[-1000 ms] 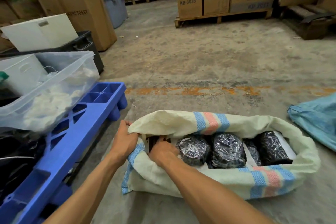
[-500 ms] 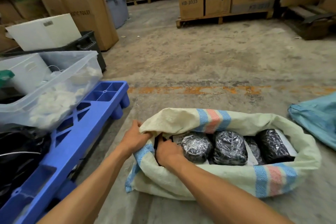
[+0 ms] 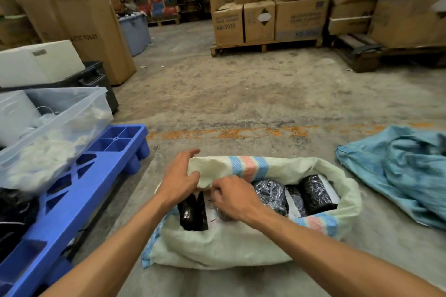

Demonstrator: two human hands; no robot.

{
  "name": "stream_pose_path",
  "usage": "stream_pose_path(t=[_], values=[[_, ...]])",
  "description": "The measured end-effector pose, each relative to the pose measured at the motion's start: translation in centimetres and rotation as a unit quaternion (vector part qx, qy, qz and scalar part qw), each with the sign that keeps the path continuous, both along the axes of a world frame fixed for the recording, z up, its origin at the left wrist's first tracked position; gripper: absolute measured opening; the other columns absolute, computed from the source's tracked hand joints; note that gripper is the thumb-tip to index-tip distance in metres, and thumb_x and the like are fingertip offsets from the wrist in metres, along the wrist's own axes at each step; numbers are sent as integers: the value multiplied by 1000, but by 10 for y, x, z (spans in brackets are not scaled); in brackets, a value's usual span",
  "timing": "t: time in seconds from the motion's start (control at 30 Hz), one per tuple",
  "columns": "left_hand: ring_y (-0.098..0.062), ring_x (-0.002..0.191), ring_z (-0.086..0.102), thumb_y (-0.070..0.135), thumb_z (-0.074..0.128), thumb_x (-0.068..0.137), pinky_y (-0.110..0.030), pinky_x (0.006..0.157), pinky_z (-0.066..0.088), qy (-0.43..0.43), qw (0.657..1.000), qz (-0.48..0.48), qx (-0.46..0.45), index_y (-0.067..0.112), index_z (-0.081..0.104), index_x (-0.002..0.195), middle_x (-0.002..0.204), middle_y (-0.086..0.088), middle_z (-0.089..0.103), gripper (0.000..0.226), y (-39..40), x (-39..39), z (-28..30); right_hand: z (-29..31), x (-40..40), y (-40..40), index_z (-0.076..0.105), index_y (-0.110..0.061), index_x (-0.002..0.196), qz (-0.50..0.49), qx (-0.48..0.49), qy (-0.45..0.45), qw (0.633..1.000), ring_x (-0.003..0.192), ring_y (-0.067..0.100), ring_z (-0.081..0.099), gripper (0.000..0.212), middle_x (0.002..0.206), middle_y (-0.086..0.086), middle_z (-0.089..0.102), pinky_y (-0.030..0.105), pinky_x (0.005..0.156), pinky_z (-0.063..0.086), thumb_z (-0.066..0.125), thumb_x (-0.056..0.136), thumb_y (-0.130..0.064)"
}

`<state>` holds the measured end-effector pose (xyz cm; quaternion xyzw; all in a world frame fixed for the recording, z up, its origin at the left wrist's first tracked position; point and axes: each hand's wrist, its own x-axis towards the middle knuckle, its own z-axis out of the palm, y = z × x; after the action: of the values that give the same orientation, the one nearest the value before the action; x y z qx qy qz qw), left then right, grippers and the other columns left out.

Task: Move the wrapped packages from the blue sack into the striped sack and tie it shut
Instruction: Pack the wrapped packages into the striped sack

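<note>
The striped sack (image 3: 224,246), cream with blue and pink bands, lies on the concrete floor with its mouth open toward me. Several black wrapped packages sit inside it: one at the left end (image 3: 193,212), one in the middle (image 3: 271,196) and one on the right (image 3: 315,194). My left hand (image 3: 179,181) holds the far rim of the sack at its left end, thumb on the near side of the fabric. My right hand (image 3: 233,200), fingers curled, grips the same rim right beside it and hides a package underneath. The blue sack (image 3: 398,171) lies crumpled and flat to the right.
A blue plastic pallet (image 3: 72,200) runs along my left, with a clear bin (image 3: 60,128) of white material on it. Cardboard boxes on wooden pallets (image 3: 265,21) stand at the back. Bare concrete floor (image 3: 241,99) stretches beyond the sack.
Both hands moved from the sack's left corner up to its far rim. The near left edge dropped, which uncovered the leftmost black package. My view tilted upward.
</note>
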<state>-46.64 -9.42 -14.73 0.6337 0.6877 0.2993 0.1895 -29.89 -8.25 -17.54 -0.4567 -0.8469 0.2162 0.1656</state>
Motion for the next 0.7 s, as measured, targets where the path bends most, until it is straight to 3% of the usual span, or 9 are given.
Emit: stream_pose_path(t=[0.1, 0.2, 0.27, 0.4, 0.53, 0.6, 0.7], values=[[-18, 123, 49, 0, 50, 84, -35, 101, 41, -38, 999, 11, -1, 20, 49, 135, 132, -4, 53, 54, 3, 16, 5, 7, 53, 1, 67, -21, 79, -7, -10, -20, 1000, 70, 22, 63, 21, 79, 2, 72, 29, 62, 42, 47, 83, -18], [-18, 117, 50, 3, 54, 87, -36, 100, 42, 17, 999, -34, 15, 18, 51, 132, 129, -5, 56, 48, 3, 46, 4, 17, 113, -2, 68, -23, 80, -33, 11, -39, 999, 70, 18, 62, 20, 78, -3, 71, 28, 60, 42, 48, 80, -18], [-18, 116, 52, 11, 55, 90, -37, 101, 42, 49, 995, -85, 30, 17, 52, 131, 127, -5, 57, 41, 3, 77, 4, 21, 154, -4, 66, -26, 86, -68, 26, -42, 996, 71, 16, 61, 19, 78, -5, 70, 28, 57, 40, 49, 81, -18], [-15, 111, 55, 41, 44, 86, -41, 98, 45, 86, 976, -195, 42, 26, 54, 123, 119, 4, 59, 41, -3, 159, 3, 25, 240, -20, 61, -31, 100, -139, 68, -50, 987, 78, 18, 63, 21, 83, -6, 70, 32, 67, 45, 50, 84, -26], [-14, 108, 54, 47, 45, 81, -35, 94, 43, 102, 939, -329, -5, 27, 53, 118, 111, 9, 56, 43, -23, 241, -13, 29, 318, -46, 58, -33, 108, -209, 66, -48, 975, 71, 10, 55, 22, 76, -12, 62, 32, 70, 47, 53, 87, -26], [-11, 111, 51, 48, 52, 84, -34, 99, 41, 95, 913, -396, -36, 25, 51, 125, 118, 6, 56, 47, -37, 279, -23, 27, 357, -63, 55, -33, 112, -232, 41, -58, 970, 75, 8, 54, 27, 84, -12, 62, 32, 74, 45, 55, 87, -25], [-5, 115, 45, 48, 67, 86, -27, 104, 36, 80, 865, -485, -101, 25, 42, 136, 128, 2, 50, 60, -60, 325, -36, 18, 409, -96, 50, -28, 125, -225, -71, -84, 968, 91, 8, 51, 41, 105, -8, 56, 27, 84, 41, 58, 85, -21]])
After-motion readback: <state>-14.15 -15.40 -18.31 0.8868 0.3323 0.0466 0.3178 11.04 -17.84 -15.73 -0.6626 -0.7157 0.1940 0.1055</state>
